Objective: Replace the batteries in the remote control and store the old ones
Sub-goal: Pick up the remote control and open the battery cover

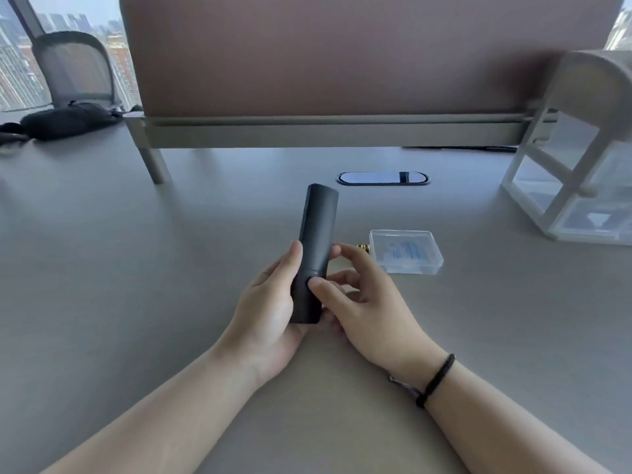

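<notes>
A black remote control (316,234) is held back side up, tilted away from me, above the grey table (136,268). My left hand (270,302) wraps around its lower end from the left. My right hand (362,299) grips it from the right, thumb pressed on the lower back cover. Its back looks closed. A clear plastic box (405,251) with blue-labelled batteries inside lies on the table just right of my hands. A small gold-coloured battery end (363,248) shows between the box and my right fingers.
A brown desk divider (342,63) on grey legs stands across the back. An oval cable port (383,178) sits behind the remote. A white clear-drawer organiser (574,186) stands at the right. A black bag (65,121) and a mesh chair (75,66) are far left.
</notes>
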Tool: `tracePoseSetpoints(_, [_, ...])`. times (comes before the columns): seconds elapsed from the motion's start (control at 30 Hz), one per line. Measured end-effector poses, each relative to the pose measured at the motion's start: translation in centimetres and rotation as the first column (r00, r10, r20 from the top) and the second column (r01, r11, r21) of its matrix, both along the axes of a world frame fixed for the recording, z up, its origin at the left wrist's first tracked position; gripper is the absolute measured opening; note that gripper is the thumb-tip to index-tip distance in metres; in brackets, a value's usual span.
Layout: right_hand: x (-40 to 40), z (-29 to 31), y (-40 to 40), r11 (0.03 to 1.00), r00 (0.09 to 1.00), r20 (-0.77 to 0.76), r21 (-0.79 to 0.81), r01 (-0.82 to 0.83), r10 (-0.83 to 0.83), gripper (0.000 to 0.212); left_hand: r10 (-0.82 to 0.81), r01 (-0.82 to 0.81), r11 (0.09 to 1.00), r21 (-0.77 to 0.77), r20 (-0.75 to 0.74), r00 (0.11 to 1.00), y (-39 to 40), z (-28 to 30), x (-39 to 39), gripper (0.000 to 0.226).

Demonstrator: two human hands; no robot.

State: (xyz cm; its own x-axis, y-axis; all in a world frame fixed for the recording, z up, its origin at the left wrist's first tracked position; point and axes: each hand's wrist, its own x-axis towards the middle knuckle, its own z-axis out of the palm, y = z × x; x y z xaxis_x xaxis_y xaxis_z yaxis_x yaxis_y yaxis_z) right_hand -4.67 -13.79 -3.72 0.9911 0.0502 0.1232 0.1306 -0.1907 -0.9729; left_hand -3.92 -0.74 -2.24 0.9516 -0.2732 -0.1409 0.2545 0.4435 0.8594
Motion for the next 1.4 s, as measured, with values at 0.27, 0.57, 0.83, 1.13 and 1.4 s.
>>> tracePoseSetpoints(0.27, [-0.5,0.8,-0.1,0.993,0.993,-0.024,0.031,-0.116,0.117,0.01,-0.029,0.023,0.995,0.1,0.068,0.997,-0.4,-0.6,0.0,0.046])
tracePoseSetpoints(0.57, [-0.1,0.3,-0.8,0.982,0.99,-0.005,0.123,-0.143,0.144,0.016,0.013,-0.032,0.986,0.163,0.114,0.993,-0.4,-0.8,-0.2,0.031])
tracePoseSetpoints(0.83, [0.1,0.1,-0.6,0.981,0.993,0.003,0.156,-0.117,0.118,0.016,-0.007,-0.048,0.967,0.251,0.213,0.977,-0.6,-1.4,-0.4,0.036])
tracePoseSetpoints(1.13, [-0.2,0.7,-0.1,0.981,0.99,-0.047,0.15,-0.123,0.131,0.022,-0.019,-0.036,0.967,0.252,0.213,0.977,-0.6,-1.3,-0.7,0.024])
tracePoseSetpoints(1.4, [-0.3,0.6,0.0,0.988,0.992,-0.05,0.106,-0.113,0.119,0.024,-0.001,-0.06,0.963,0.261,0.229,0.973,-0.7,-1.3,-0.8,0.015])
